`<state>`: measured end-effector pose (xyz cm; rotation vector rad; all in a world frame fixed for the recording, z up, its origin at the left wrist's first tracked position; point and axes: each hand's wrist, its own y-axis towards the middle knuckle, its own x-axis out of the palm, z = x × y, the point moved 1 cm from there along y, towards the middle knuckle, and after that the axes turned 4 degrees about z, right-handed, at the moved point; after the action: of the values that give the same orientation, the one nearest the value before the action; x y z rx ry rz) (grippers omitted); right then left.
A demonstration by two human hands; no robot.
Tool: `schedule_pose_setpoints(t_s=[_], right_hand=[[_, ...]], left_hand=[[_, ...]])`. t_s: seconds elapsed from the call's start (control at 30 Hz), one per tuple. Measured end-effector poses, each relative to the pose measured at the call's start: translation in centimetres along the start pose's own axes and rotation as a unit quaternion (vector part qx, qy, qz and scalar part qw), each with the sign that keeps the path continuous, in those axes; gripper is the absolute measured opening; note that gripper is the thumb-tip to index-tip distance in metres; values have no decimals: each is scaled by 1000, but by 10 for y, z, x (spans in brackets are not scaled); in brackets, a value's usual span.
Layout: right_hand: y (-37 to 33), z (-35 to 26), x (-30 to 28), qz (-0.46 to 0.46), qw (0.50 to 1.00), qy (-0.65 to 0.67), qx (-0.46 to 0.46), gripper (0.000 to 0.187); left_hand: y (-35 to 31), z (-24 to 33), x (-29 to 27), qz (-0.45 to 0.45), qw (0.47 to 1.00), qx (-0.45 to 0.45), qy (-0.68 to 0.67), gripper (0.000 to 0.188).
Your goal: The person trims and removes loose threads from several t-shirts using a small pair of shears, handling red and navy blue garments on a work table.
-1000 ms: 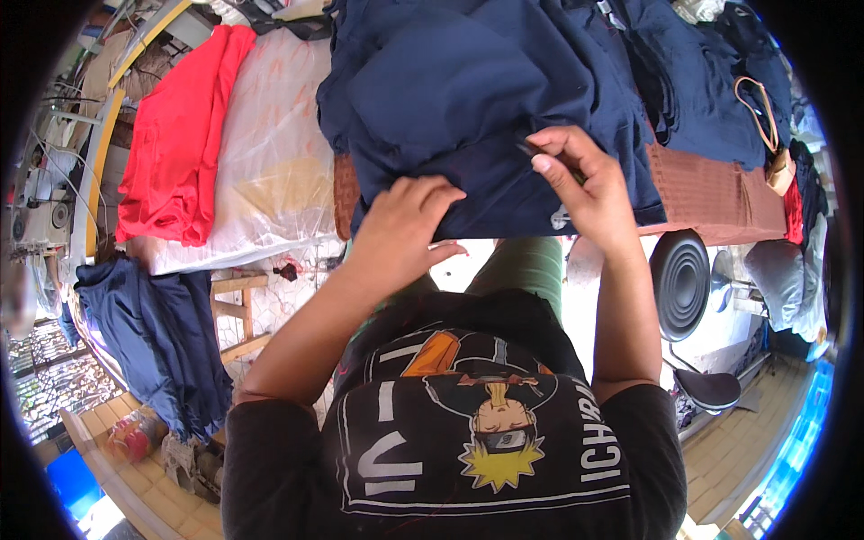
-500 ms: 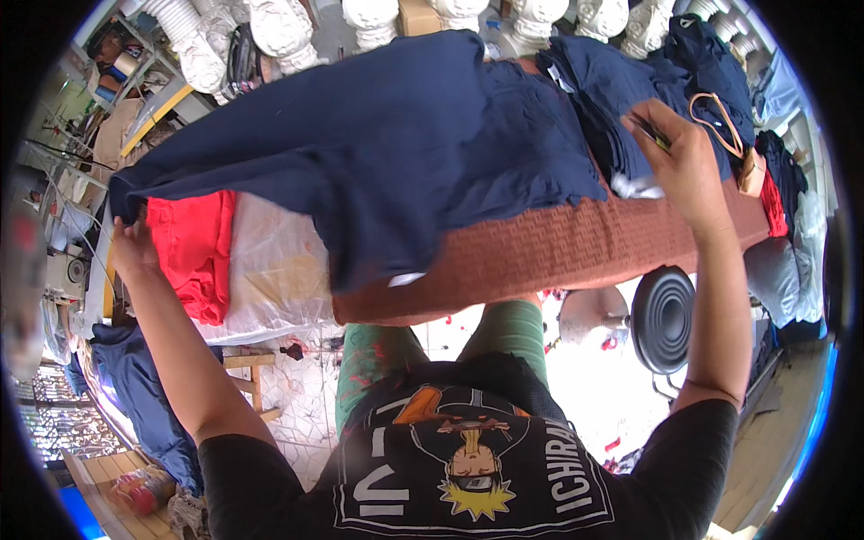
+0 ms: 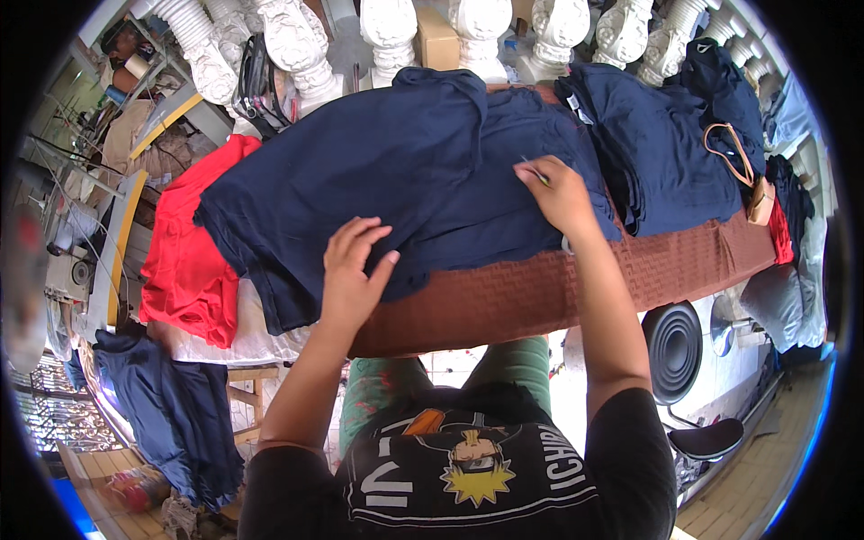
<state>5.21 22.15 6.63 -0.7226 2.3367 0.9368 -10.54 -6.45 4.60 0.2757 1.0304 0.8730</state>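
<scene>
A navy blue garment (image 3: 333, 171) lies spread over the table in front of me, its left end hanging near the front edge. My left hand (image 3: 355, 265) is above its lower part, fingers apart and holding nothing. In my right hand (image 3: 562, 193), over the right side of the navy cloth, the fingers pinch a small slim pointed tool (image 3: 539, 176) with a yellowish part; the hand hides most of it. Beneath the garment's left side is a red garment (image 3: 184, 261). Farther right sits a stack of folded navy garments (image 3: 661, 148).
Brown textured cloth (image 3: 468, 310) covers the table, with clear plastic at its left. White balusters (image 3: 477, 40) and a cardboard box (image 3: 437, 43) stand behind. A tan strapped pouch (image 3: 760, 200) lies right. Round black stools (image 3: 673, 351) and navy cloth (image 3: 166, 414) are nearby.
The navy garment, lifted and outstretched before, now lies down on the table. My left hand has let go and moved right; my right hand has come left and lower, still with the small tool.
</scene>
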Motion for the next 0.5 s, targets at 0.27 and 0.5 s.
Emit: schedule_pose_setpoints(t_s=[0.27, 0.5], right_hand=[[43, 0, 77, 36, 995, 80, 44, 32], [-36, -85, -39, -3, 947, 283, 153, 13]], left_hand=[[-1, -18, 14, -33, 995, 25, 95, 24], [3, 18, -97, -149, 986, -10, -77, 9]])
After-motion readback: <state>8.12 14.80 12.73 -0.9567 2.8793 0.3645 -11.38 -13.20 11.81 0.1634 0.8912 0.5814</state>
